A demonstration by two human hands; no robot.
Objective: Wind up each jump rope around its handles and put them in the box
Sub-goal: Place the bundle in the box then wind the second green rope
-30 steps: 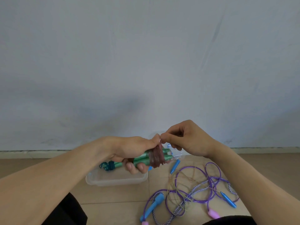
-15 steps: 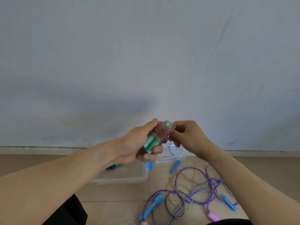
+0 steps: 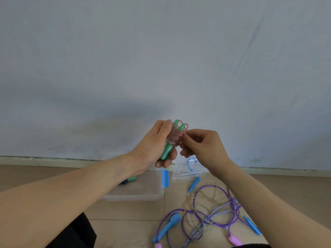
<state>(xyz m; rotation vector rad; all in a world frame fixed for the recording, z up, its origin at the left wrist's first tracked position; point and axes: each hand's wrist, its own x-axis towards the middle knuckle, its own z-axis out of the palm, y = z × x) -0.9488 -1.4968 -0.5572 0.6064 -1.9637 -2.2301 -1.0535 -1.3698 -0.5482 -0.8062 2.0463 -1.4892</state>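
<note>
Above the clear plastic box (image 3: 143, 195), left hand (image 3: 154, 149) wrapped round 2 green handles (image 3: 167, 152); right hand (image 3: 202, 147) pinching the pink rope (image 3: 174, 138) end; risk of coils springing loose if untucked.

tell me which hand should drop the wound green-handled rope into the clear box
Left, probably. The left hand already grips the green-handled jump rope and is above the clear plastic box. The right hand only pinches the coil's end.
</note>
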